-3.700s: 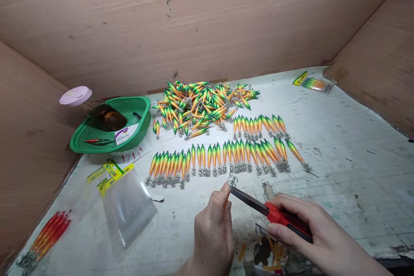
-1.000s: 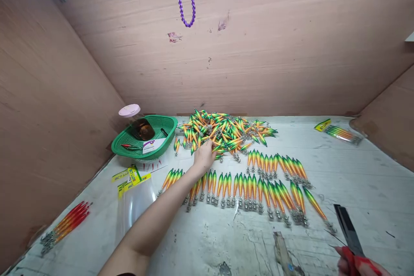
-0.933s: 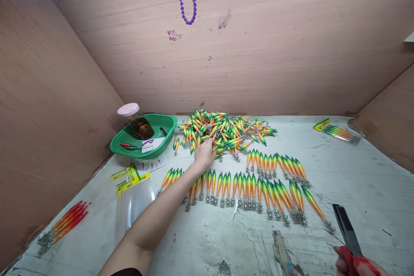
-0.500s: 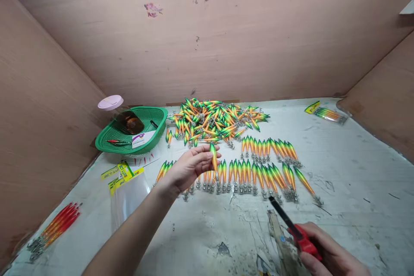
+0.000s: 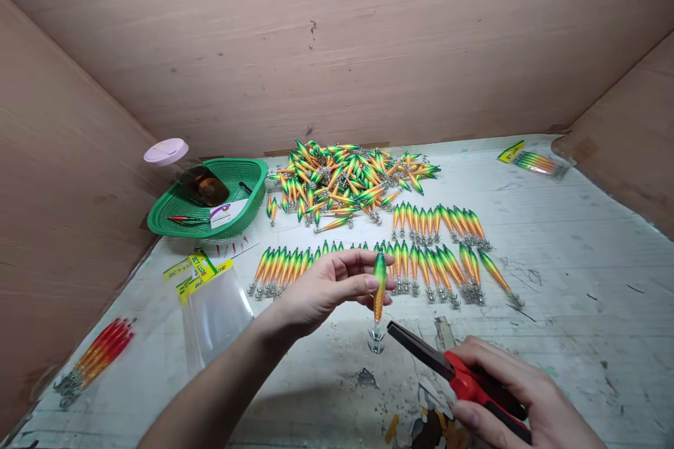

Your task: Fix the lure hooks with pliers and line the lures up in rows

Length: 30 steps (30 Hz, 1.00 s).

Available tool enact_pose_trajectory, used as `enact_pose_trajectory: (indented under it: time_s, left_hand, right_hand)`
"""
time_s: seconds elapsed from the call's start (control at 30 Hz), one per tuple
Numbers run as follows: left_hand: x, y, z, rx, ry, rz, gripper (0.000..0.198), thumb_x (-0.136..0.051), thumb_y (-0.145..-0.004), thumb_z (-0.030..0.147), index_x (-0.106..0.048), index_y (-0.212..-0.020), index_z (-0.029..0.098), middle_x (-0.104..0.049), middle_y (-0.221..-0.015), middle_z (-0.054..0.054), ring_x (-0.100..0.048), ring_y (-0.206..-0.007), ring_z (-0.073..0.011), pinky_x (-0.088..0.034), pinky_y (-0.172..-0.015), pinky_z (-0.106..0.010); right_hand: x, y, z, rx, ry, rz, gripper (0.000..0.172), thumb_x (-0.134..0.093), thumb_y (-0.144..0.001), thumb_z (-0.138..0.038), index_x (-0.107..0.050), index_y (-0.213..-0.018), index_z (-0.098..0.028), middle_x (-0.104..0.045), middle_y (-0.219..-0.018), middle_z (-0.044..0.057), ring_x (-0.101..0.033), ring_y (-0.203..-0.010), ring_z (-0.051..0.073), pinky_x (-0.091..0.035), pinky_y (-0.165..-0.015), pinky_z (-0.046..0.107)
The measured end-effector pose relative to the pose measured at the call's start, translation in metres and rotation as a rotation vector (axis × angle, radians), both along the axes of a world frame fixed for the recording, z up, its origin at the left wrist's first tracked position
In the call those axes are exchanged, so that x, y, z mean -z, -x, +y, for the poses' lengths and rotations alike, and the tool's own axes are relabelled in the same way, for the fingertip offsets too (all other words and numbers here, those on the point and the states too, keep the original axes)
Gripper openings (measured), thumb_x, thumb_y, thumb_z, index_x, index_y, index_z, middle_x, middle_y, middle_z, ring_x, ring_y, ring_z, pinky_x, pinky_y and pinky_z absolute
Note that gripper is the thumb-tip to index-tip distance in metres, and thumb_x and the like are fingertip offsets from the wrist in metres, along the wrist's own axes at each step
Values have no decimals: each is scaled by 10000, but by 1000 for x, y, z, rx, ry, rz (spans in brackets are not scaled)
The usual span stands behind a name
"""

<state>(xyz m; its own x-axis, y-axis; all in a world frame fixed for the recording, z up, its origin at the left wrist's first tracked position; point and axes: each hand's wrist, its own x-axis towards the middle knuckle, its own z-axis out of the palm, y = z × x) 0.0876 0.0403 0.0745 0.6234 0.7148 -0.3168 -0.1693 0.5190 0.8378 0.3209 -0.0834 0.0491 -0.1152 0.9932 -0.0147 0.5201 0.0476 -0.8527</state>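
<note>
My left hand (image 5: 329, 287) pinches a green, yellow and orange squid jig (image 5: 379, 287) between thumb and fingers, upright with its ring of hooks hanging down. My right hand (image 5: 519, 393) is wrapped round the red and black handles of long-nosed pliers (image 5: 421, 351). The plier tips lie just right of the jig's hooks, apart from them. Behind my left hand runs a row of matching jigs (image 5: 437, 273), partly hidden by it. A second, shorter row (image 5: 415, 221) lies farther back, in front of a heaped pile of jigs (image 5: 342, 179).
A green basket (image 5: 158, 214) at the left holds a lidded jar (image 5: 203, 182) and a card. Clear bags (image 5: 218, 316) with yellow headers lie before it. Red-orange jigs (image 5: 97, 358) lie far left. A packed bag of jigs (image 5: 537, 161) rests back right. Board walls enclose the table.
My left hand has brought the jig nearer and to the right. My right hand has raised the pliers and moved them left, close to the jig's hooks. The view has tilted down a little.
</note>
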Motion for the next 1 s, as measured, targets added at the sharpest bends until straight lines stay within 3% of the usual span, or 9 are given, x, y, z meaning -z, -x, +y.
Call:
enact_pose_trajectory:
  time_s: [0.2, 0.43, 0.7, 0.87, 1.0]
  left_hand:
    - [0, 0, -4, 50, 16, 43, 369, -880, -694, 294, -705, -986, 150, -783, -889, -93, -735, -757, -184, -531, -715, -301]
    - [2, -2, -6, 42, 57, 42, 410, -900, -663, 329, -692, -976, 164, -781, -821, -57, -734, -752, -172, -537, -703, -276]
    - [7, -4, -8, 28, 58, 60, 466, -926, -606, 387, -701, -945, 161, -766, -845, -42, -718, -719, -145, -544, -679, -262]
    - [9, -6, -9, 44, 53, 93, 540, -930, -571, 442, -687, -956, 154, -757, -842, -49, -718, -734, -146, -539, -671, -252]
    - [9, -6, -9, 59, 53, 110, 525, -917, -595, 440, -662, -952, 153, -742, -843, -58, -701, -740, -153, -516, -646, -258]
  right_hand:
    - [-2, -7, 0, -100, 79, -66, 189, -704, -792, -439, -765, -810, -261, -762, -821, 41, -703, -705, 216, -557, -579, 211]
    - [0, -15, 3, -189, 146, -129, 250, -648, -849, -472, -767, -919, -263, -764, -851, 35, -722, -788, 225, -571, -637, 206]
    - [-2, -12, 7, -114, 126, -65, 249, -703, -773, -509, -779, -780, -272, -787, -829, 31, -721, -681, 215, -574, -558, 206]
    - [7, -18, 2, -36, 163, -23, 336, -729, -734, -558, -818, -885, -272, -802, -932, 49, -749, -789, 259, -607, -636, 243]
    - [13, -19, -3, -32, 288, 55, 389, -726, -726, -597, -813, -903, -261, -792, -980, 57, -735, -855, 278, -606, -690, 268]
